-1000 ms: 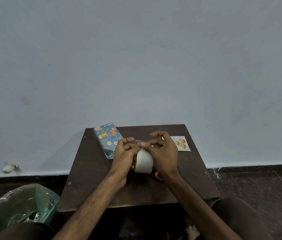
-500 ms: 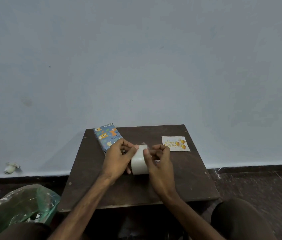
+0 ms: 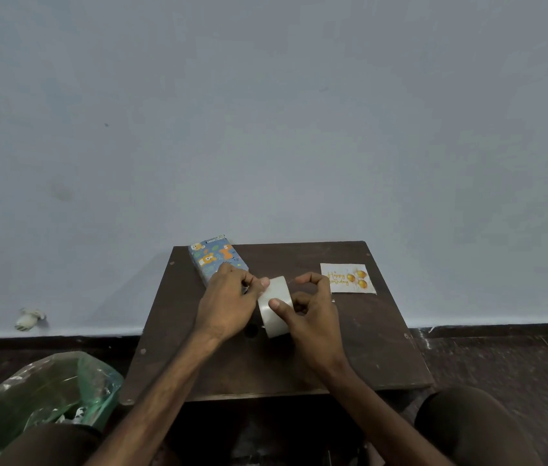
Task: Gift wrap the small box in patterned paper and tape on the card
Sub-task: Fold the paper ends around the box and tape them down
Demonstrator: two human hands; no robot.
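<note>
Tabletop [image 3: 366, 351]: curled hands [image 3: 228, 307] [image 3: 313, 317] around tape roll [image 3: 277, 289]

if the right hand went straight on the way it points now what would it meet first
Probably the left hand, just past the tape roll that the right hand grips; the wrapped box lies beyond. Depth is unclear.
</note>
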